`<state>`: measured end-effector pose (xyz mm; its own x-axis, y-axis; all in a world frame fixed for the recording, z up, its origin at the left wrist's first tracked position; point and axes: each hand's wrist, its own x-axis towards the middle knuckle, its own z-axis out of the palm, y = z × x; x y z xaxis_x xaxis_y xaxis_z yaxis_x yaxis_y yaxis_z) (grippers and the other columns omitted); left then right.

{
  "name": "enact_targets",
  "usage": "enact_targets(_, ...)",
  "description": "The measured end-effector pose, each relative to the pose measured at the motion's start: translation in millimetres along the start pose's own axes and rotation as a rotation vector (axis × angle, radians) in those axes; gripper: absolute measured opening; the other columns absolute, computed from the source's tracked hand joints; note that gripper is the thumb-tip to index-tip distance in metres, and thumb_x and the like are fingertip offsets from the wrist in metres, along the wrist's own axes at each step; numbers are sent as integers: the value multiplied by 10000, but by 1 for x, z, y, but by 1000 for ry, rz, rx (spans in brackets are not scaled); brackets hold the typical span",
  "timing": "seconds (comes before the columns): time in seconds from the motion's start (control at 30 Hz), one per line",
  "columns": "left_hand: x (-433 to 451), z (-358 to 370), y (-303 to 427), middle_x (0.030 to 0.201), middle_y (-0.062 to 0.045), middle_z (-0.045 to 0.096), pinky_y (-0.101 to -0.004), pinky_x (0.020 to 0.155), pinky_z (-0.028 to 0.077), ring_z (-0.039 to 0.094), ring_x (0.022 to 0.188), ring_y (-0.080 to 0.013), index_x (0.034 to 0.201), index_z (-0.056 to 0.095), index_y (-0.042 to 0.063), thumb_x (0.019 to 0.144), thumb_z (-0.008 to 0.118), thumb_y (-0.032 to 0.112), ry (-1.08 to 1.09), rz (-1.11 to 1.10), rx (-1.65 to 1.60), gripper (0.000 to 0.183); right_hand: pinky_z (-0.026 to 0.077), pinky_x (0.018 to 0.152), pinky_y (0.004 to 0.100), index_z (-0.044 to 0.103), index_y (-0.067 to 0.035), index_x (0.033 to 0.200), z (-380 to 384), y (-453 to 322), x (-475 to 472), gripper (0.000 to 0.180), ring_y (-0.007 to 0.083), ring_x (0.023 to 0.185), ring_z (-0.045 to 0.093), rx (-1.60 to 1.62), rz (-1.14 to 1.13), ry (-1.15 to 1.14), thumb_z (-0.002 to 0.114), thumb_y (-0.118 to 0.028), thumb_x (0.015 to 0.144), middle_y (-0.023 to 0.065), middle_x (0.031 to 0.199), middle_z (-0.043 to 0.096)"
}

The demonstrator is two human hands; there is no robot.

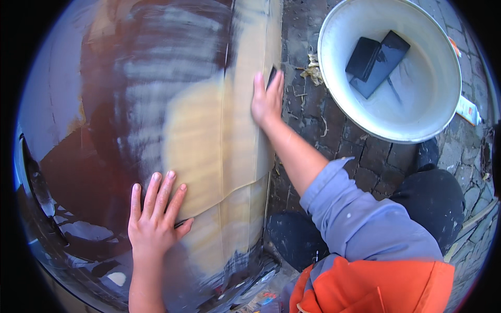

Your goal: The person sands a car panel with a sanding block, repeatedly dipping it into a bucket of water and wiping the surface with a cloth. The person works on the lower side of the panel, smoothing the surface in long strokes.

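Beige body filler (199,144) covers part of a dark vehicle body panel (105,164), with a whitish smeared area (164,66) beside it. My left hand (154,219) lies flat on the panel near the filler's lower left edge, fingers spread. A dark edge shows between its thumb and forefinger; what it belongs to is hidden. My right hand (268,98) rests against the filled edge of the body, higher up. A thin black pad or sheet (271,76) sticks out between its thumb and fingers, mostly covered by the palm.
On the stone paving (352,164) at the right stands a large white metal basin (422,105) holding shallow water and dark rectangular pieces (362,58). A white tube (467,110) lies beside the basin. Crumpled scraps (313,72) lie near its left rim. My knees are close to the body.
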<state>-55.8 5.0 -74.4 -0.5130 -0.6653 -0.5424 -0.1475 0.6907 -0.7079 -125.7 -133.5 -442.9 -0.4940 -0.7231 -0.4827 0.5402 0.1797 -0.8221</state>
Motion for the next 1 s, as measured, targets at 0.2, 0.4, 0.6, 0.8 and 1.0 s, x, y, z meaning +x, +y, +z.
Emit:
enact_targets(0.2,5,0,4,1598,-59,517,-551,1278,273,430,1514,-285,1405,655,211,663,846,464,30,27,5,807,89,1307,498,84,119,1626,-13,74,-149,975,454,1603,100,-93,57,-25,487,-554,1048,346,1700,116)
enact_targets(0.4,1,0,6,1587,-32,534,-551,1260,297,460,1497,-261,1426,655,239,763,761,539,-6,8,22,736,124,1305,475,114,99,1633,-4,-4,17,1037,412,1605,143,1,93,-11,456,-667,1023,308,1712,147)
enact_targets(0.6,2,0,4,1582,-28,541,-551,1259,297,465,1493,-262,1426,655,244,765,760,535,-38,-4,15,730,163,1296,470,139,89,1630,-14,10,8,995,432,1593,172,66,-62,-56,495,-623,1032,316,1698,184)
enact_targets(0.8,5,2,3,1593,-59,524,-554,1273,275,440,1508,-287,1417,648,225,690,828,485,13,33,33,793,110,1295,501,73,137,1614,-32,131,-183,866,484,1581,133,-111,-13,-179,442,-447,1092,363,1683,127)
enact_targets(1.0,-3,3,5,1595,-58,523,-560,1273,269,439,1509,-287,1425,641,224,691,828,482,-22,13,22,800,107,1303,495,101,123,1620,-8,27,-12,992,470,1590,126,35,-26,-78,467,-599,1047,353,1693,137)
